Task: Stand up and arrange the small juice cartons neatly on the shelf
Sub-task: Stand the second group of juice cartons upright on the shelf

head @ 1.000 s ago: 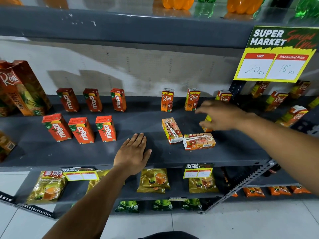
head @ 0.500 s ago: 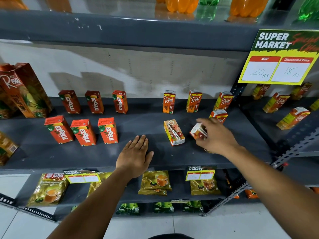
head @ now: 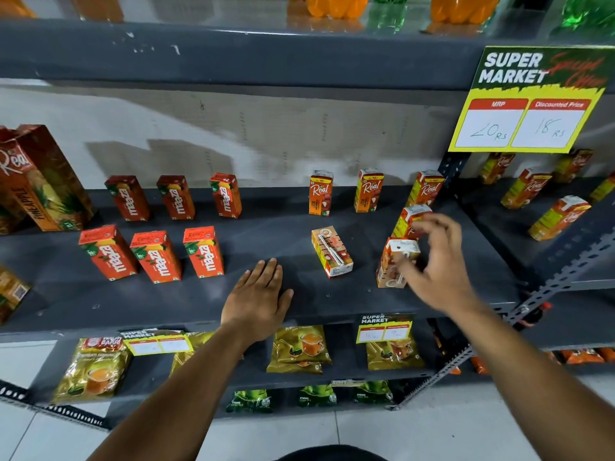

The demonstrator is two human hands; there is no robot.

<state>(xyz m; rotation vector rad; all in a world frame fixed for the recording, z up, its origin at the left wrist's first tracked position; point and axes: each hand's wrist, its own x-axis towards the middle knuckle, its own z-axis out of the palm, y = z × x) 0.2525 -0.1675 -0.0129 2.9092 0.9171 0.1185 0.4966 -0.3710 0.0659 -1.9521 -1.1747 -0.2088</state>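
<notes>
On the grey shelf three small orange Real cartons stand upright at the back. A fourth Real carton stands in front of them, partly behind my fingers. Another carton stands upright near the front. My right hand is beside it with fingers spread, fingertips at its side. One carton lies flat, straw side up, in the middle. My left hand rests flat on the shelf, holding nothing.
Several red Maaza cartons stand in two rows on the left, next to a tall Real pineapple carton. A yellow price sign hangs at upper right. More cartons stand on the right shelf. Tea packets fill the shelf below.
My right hand picked up the carton that lay flat at the front right, stood it upright, and is now spreading its fingers off it. The left hand has stayed put.
</notes>
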